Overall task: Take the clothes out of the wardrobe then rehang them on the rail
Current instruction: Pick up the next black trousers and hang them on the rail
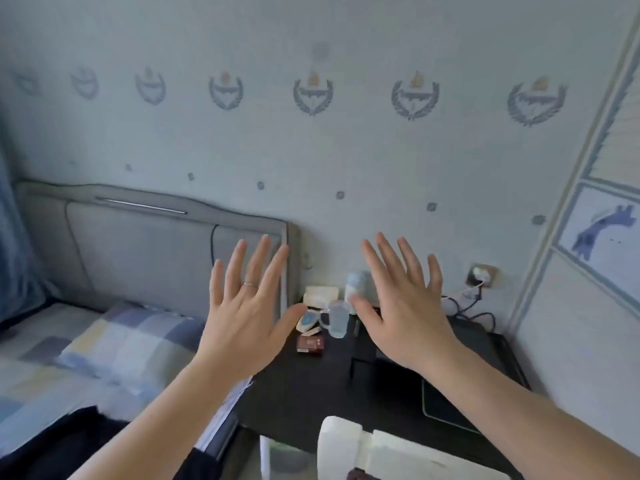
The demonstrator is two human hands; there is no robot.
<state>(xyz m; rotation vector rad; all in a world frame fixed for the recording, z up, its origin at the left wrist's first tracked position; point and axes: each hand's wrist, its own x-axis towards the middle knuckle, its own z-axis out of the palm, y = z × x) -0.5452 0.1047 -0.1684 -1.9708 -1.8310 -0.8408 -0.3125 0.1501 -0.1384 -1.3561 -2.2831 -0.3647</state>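
Showing, L to R: bed w/ checked pillow, left hand and right hand raised, fingers spread, holding nothing, above dark worktop w/ clear cup. Wardrobe, rail and clothes to rehang not identifiable in view. Wall socket at far R.

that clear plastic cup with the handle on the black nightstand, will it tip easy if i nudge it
Probably. The clear plastic cup looks thin and empty, so likely light and quick to slide or tip. It stands among small items on the black nightstand, so a nudge may knock the small red box.
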